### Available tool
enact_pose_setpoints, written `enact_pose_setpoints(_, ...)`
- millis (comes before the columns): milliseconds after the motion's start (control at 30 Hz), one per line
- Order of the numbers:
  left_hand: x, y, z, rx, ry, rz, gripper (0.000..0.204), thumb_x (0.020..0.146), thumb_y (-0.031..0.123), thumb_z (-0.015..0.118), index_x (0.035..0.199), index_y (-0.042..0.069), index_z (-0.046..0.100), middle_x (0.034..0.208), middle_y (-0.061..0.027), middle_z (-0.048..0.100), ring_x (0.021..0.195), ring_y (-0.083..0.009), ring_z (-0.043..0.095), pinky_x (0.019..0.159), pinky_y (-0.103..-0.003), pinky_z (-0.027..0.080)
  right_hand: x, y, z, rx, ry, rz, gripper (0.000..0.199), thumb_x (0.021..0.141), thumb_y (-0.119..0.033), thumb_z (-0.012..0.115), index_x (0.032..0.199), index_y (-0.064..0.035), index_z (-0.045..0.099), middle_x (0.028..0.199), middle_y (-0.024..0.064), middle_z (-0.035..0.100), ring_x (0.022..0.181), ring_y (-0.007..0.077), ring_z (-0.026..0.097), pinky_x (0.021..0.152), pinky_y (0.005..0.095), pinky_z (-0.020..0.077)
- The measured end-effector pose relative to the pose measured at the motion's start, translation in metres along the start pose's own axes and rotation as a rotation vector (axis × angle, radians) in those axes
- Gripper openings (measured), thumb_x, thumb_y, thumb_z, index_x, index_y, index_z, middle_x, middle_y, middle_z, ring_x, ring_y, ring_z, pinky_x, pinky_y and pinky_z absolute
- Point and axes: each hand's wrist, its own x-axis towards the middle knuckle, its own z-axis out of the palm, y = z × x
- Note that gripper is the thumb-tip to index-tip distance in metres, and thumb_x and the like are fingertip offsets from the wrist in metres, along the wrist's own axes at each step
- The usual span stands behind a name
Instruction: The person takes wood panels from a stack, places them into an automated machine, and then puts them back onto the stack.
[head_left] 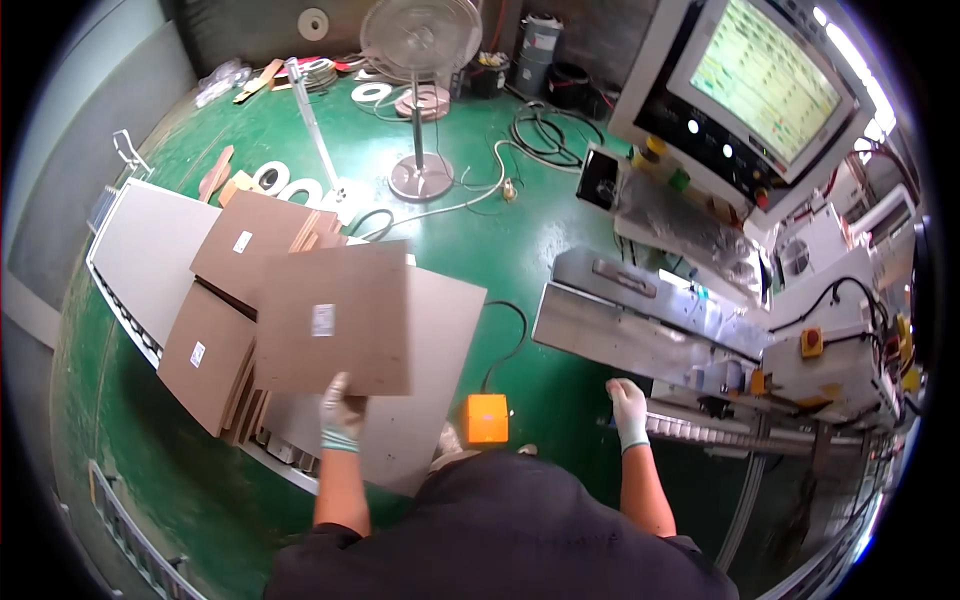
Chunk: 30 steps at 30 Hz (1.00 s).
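Brown and flat: note the square panel, raised in the left hand and overlapping, in view, the large pale-brown board. Gripped at the lower edge with fingers clamped on the panel, probably to leave the white label uncovered. Cannot tell from this angle how far behind the panel the grip reaches.

Find 2 stacks at the left: the upper stack and, just beside, the lower stack. Apparently laid flat for stability, with 1 label facing up on each.

Locate the right hand near the metal table and the roller rail. Bent inward at the fingers (too small to tell whether together or apart), with nothing visible in the grip; presumably free.

Inspect the panel: plain, matt-looking, square-cornered, straight-edged, labelled near mid-face.
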Motion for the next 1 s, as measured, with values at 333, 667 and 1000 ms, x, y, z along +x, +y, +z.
enact_pose_setpoints(333, -0.03, -0.169, 0.179, 0.676, -0.593, -0.807, 0.032, 0.102, 0.012, 0.065, 0.13, -0.003, 0.064, 0.126, -0.009, 0.069, 0.116, -0.0196, 0.064, 0.103, -0.035, 0.05, -0.082, -0.134, 0.058, 1.204, 0.211, 0.623, 0.061, 0.104, -0.054, 0.057, 0.134, -0.0006, 0.06, 0.125, 0.0115, 0.067, 0.114, 0.0216, 0.062, 0.101, 0.0379, 0.0489)
enact_pose_setpoints(667, -0.002, -0.308, 0.175, 0.478, -0.689, -1.044, 0.038, 0.102, 0.024, 0.064, 0.131, -0.001, 0.062, 0.124, -0.0089, 0.069, 0.113, -0.0219, 0.066, 0.099, -0.037, 0.052, -0.17, 0.016, 0.02, 0.988, 0.953, 0.591, 0.069, 0.095, -0.059, 0.069, 0.124, 0.0023, 0.062, 0.112, 0.0107, 0.07, 0.097, 0.0218, 0.068, 0.086, 0.0376, 0.0571)
enact_pose_setpoints(1000, 0.045, -0.309, 0.234, 1.32, -1.137, -0.295, 0.033, 0.104, 0.024, 0.061, 0.12, -0.004, 0.07, 0.11, -0.0101, 0.074, 0.1, -0.0169, 0.068, 0.093, -0.033, 0.053, -0.154, -0.01, -0.001, 1.649, 1.014, 0.774, 0.054, 0.101, -0.051, 0.063, 0.132, -0.0073, 0.06, 0.125, 0.0113, 0.067, 0.111, 0.0306, 0.062, 0.096, 0.0495, 0.0517)
